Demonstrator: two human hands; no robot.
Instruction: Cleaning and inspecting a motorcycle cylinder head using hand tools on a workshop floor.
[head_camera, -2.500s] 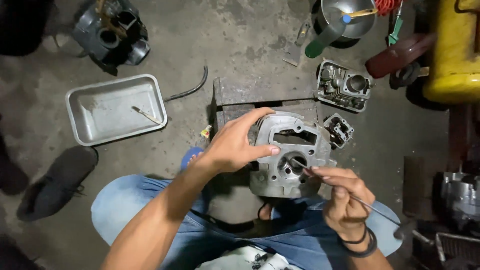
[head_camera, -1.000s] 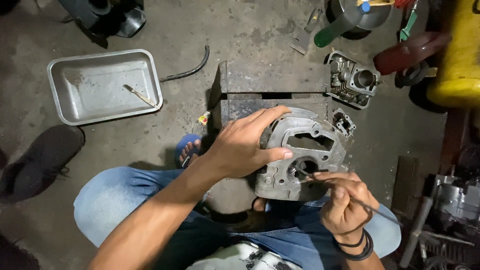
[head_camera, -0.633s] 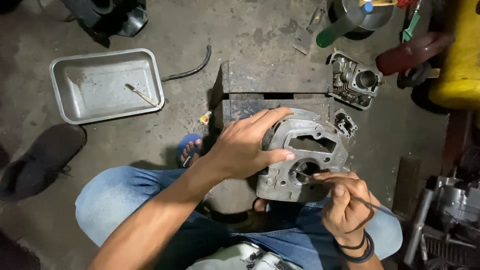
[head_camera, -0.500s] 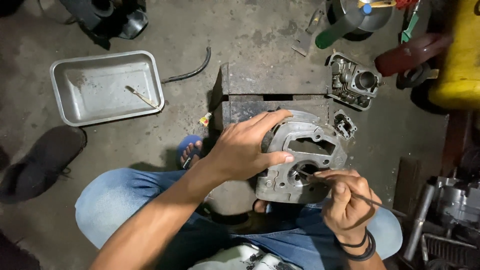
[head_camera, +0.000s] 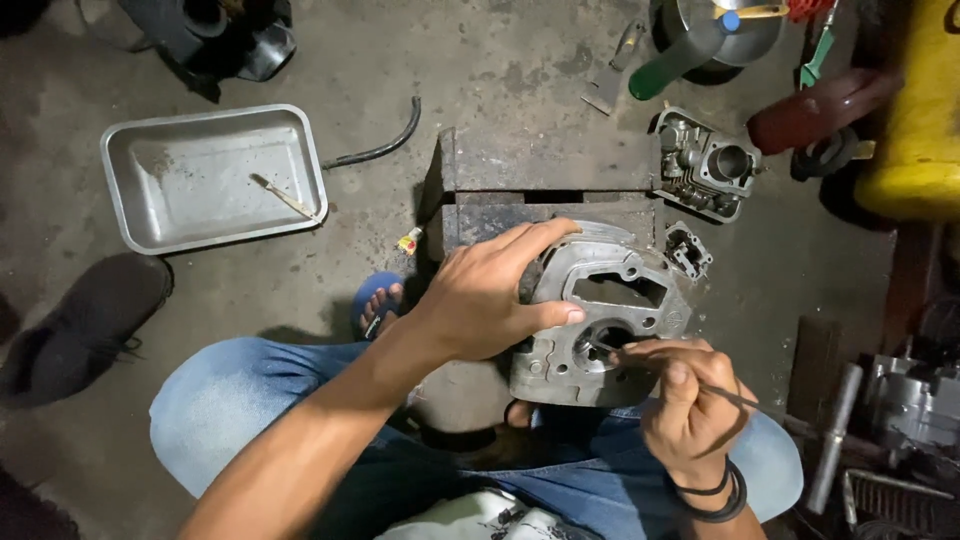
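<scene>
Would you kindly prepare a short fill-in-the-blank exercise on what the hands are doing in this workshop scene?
1. The left hand grips the grey metal engine casing from the ____ side.
2. The right hand pokes a thin ____ into the casing's round opening.
3. The metal tray on the floor holds one small ____.

Missing words: left; rod; stick

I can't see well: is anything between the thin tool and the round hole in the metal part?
Nothing visible. The right hand holds the thin tool with its tip already at the round hole; the left hand steadies the metal part.
</scene>
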